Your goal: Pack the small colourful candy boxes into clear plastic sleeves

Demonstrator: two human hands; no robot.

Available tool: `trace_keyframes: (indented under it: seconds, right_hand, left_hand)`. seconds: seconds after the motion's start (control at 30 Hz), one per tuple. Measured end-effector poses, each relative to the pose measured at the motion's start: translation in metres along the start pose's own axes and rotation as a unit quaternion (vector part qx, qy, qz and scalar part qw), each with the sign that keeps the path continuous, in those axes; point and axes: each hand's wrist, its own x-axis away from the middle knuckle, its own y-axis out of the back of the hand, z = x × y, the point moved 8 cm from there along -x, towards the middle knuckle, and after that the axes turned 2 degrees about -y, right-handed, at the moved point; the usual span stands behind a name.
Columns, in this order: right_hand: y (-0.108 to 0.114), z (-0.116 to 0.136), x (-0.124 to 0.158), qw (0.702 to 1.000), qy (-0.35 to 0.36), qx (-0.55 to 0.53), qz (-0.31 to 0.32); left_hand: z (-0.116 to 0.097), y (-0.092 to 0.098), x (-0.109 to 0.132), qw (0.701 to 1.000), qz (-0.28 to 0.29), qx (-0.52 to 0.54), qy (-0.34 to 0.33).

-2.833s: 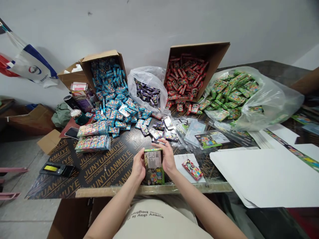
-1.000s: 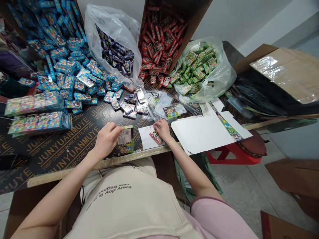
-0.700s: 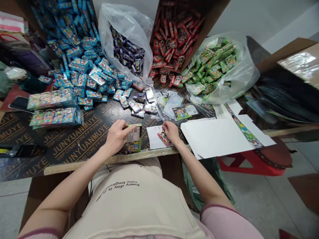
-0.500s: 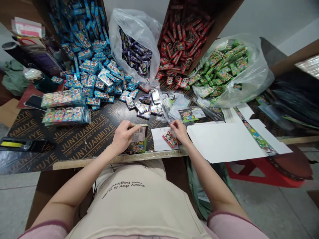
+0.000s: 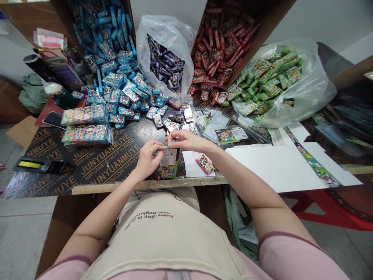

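Observation:
A dark printed packet (image 5: pixel 168 165) with a green side edge and a pale upper panel is at the table's front edge. My left hand (image 5: pixel 150 157) is closed on its top left, thumb and fingers bent at the upper edge. From the right, my right hand (image 5: pixel 185 140) reaches across with its fingertips pinched at that same top edge; whatever sits between them is too small to make out. Beside the packet lies a white sheet (image 5: pixel 190 165), on which rests a small red box (image 5: pixel 205 163).
Loose blue boxes (image 5: pixel 116 93) heap at the back left, near stacked clear-wrapped packs (image 5: pixel 86 134). Behind are a bag of purple boxes (image 5: pixel 166 64), red boxes (image 5: pixel 217 50) and a bag of green boxes (image 5: pixel 271 77). White sheets (image 5: pixel 268 167) lie at right.
My right hand has moved left from beside the white sheet and small red box to the packet's top edge. My left hand stays at the packet, its fingers now more bent. The view has shifted slightly.

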Motion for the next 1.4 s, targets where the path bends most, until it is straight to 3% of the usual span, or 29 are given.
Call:
trace_keyframes:
  seconds: [0.17,0.37,0.53,0.67,0.77,0.87,0.97,1.1,1.17,1.27,1.4]
  right_hand:
    - [-0.007,-0.005,-0.011,0.996,-0.047,0.031,0.076]
    - [-0.010,-0.015,-0.018,0.994,-0.073,0.048,0.072]
    - [-0.011,-0.021,-0.017,0.999,-0.047,0.022,0.002]
    - [0.020,-0.045,0.000,0.993,-0.047,-0.006,-0.112]
    - [0.061,-0.085,0.029,0.959,-0.091,0.131,-0.236]
    - [0.076,-0.136,0.057,0.919,-0.172,0.264,-0.237]
    - [0.066,-0.171,0.072,0.917,-0.193,0.273,-0.217]
    - [0.048,-0.181,0.078,0.919,-0.173,0.261,-0.238]
    - [0.041,-0.178,0.078,0.923,-0.156,0.253,-0.246]
    - [0.036,-0.175,0.080,0.929,-0.137,0.235,-0.252]
    - [0.037,-0.176,0.084,0.933,-0.135,0.205,-0.265]
  left_hand:
    - [0.000,0.001,0.000,0.998,-0.053,0.014,0.010]
    - [0.003,-0.004,0.002,0.996,-0.081,-0.043,-0.016]
    - [-0.008,-0.012,0.005,0.991,-0.048,-0.103,-0.073]
    - [-0.008,-0.008,0.010,0.988,-0.024,-0.122,-0.095]
    - [0.019,0.013,0.014,0.983,-0.021,-0.175,-0.051]
    - [0.055,0.034,0.019,0.960,-0.006,-0.279,0.000]
    - [0.073,0.021,0.023,0.941,0.094,-0.323,-0.020]
    - [0.077,-0.044,0.042,0.907,0.349,-0.230,-0.050]
    - [0.078,-0.069,0.050,0.880,0.428,-0.200,-0.040]
    - [0.080,-0.083,0.047,0.867,0.454,-0.206,-0.028]
    - [0.070,-0.069,0.026,0.895,0.429,-0.125,0.002]
